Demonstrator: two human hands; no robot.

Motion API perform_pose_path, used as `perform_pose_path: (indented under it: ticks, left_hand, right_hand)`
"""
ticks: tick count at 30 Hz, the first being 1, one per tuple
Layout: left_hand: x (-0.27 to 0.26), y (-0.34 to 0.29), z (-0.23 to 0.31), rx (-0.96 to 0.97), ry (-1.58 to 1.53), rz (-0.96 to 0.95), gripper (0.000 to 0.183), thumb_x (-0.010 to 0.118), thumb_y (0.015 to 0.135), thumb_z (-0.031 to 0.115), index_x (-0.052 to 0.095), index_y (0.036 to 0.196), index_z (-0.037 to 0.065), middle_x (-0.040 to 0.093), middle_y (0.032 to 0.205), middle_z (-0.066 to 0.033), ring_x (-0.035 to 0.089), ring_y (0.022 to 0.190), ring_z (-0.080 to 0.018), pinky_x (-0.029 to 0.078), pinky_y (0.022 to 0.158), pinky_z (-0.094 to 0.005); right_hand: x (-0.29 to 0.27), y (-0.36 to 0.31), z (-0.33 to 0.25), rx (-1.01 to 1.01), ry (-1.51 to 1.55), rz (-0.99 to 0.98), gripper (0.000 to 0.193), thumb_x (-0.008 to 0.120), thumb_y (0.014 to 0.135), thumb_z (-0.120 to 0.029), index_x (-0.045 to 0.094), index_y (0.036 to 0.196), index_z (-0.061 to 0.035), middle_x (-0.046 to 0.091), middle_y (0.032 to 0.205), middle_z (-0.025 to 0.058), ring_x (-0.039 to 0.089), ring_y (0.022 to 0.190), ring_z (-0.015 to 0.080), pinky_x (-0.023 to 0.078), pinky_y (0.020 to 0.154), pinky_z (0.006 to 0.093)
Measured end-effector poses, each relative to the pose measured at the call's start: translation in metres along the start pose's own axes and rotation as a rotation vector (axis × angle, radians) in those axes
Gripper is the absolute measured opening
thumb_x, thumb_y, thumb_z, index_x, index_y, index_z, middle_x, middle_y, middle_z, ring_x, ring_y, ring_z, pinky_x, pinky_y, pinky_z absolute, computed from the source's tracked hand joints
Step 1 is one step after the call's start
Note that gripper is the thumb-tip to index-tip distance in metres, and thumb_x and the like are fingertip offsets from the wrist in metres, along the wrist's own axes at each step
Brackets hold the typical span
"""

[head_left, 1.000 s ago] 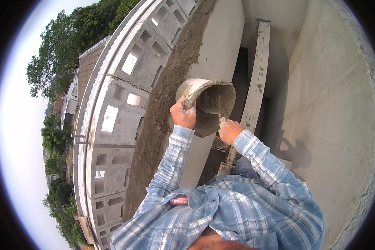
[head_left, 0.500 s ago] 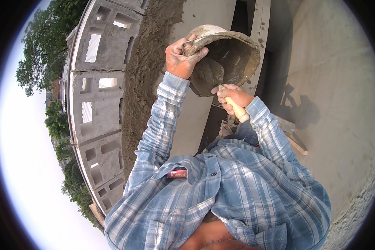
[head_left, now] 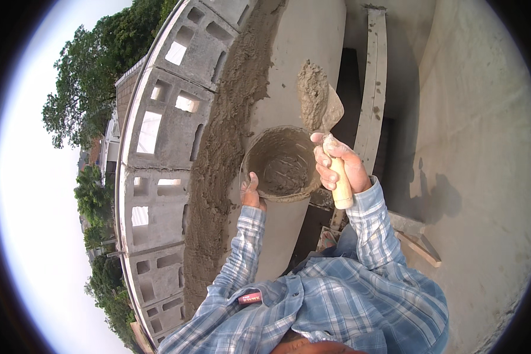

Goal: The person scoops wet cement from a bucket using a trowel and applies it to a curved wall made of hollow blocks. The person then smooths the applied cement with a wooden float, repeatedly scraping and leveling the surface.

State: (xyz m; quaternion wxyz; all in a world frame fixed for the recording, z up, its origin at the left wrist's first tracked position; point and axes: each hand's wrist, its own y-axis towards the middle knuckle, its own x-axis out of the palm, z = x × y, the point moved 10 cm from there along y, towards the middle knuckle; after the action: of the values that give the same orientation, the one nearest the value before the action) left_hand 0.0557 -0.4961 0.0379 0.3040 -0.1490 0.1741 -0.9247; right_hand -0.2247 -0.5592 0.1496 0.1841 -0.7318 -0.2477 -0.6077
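Note:
In my right hand (head_left: 347, 168) is a trowel (head_left: 340, 187), gripped by its pale wooden handle with the blade pointing away from me. A heap of wet grey mortar (head_left: 312, 94) sits on the left part of the blade. My left hand (head_left: 251, 192) holds the near left rim of a round, mortar-crusted bucket (head_left: 255, 159), its thumb over the edge and the other fingers hidden beneath. The bucket's mouth faces up, showing a little mortar spread over the bottom. The trowel is just beyond and right of the bucket.
Left of the bucket, rough mortar (head_left: 227, 124) runs along a smooth concrete ledge (head_left: 304, 41), beside a pierced concrete block wall (head_left: 174, 127). To the right are dark gaps, a long plank (head_left: 371, 88), a wooden piece (head_left: 419, 249) and a plastered wall (head_left: 484, 147).
The bucket has gone from tilted to mouth-up and come lower and nearer. The trowel has come out of it, bearing mortar. My left hand has shifted along with the bucket.

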Motion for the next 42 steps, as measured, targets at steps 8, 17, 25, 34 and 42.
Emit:
perform_pose_path:
  ticks: [8, 17, 25, 34, 42]
  left_hand:
    - [-0.15, -0.114, -0.039, -0.161, 0.022, 0.323, 0.027, 0.068, 0.095, 0.021, 0.054, 0.111, 0.005, 0.062, 0.119, -0.0137, 0.062, 0.107, -0.027, 0.054, 0.094, -0.044]
    - [-0.178, -0.16, -0.044, -0.14, 0.061, 0.413, 0.016, 0.064, 0.097, 0.018, 0.057, 0.106, 0.007, 0.064, 0.116, -0.012, 0.063, 0.104, -0.0252, 0.054, 0.09, -0.041]
    - [-0.174, -0.189, -0.034, -0.108, -0.008, 0.389, 0.038, 0.058, 0.1, 0.019, 0.052, 0.133, 0.001, 0.06, 0.128, -0.0134, 0.06, 0.114, -0.026, 0.05, 0.099, -0.0393]
    - [-0.199, -0.202, -0.036, -0.136, 0.081, 0.579, 0.028, 0.061, 0.098, 0.019, 0.059, 0.118, 0.0, 0.065, 0.115, -0.0129, 0.064, 0.104, -0.0253, 0.054, 0.092, -0.0402]
    - [-0.202, -0.185, -0.036, -0.147, 0.116, 0.488, 0.028, 0.061, 0.098, 0.02, 0.061, 0.118, 0.001, 0.066, 0.113, -0.0117, 0.064, 0.101, -0.0241, 0.054, 0.089, -0.0391]
  right_hand:
    - [0.03, 0.083, -0.149, -1.005, -0.68, 0.589, 0.039, 0.06, 0.092, -0.013, 0.045, 0.126, -0.0005, 0.059, 0.081, 0.0093, 0.061, 0.054, 0.0144, 0.055, 0.049, 0.0306]
    - [-0.008, 0.307, -0.052, -0.553, -0.936, 0.578, 0.031, 0.056, 0.093, -0.018, 0.046, 0.115, 0.0002, 0.062, 0.093, 0.0195, 0.066, 0.062, 0.0284, 0.057, 0.056, 0.0395]
    - [-0.131, 0.348, -0.089, -0.329, -0.225, 0.641, 0.023, 0.058, 0.094, -0.02, 0.05, 0.108, -0.0038, 0.053, 0.08, 0.0079, 0.059, 0.063, 0.0191, 0.054, 0.05, 0.0372]
    - [-0.055, 0.386, -0.099, -0.293, -0.218, 0.432, 0.023, 0.059, 0.093, -0.021, 0.05, 0.103, -0.0022, 0.052, 0.084, 0.0081, 0.057, 0.061, 0.0213, 0.052, 0.05, 0.0391]
    - [0.034, 0.314, -0.097, -0.091, 0.615, -0.411, 0.028, 0.055, 0.093, -0.02, 0.049, 0.114, -0.0017, 0.049, 0.08, 0.0044, 0.053, 0.059, 0.0122, 0.051, 0.05, 0.0293]
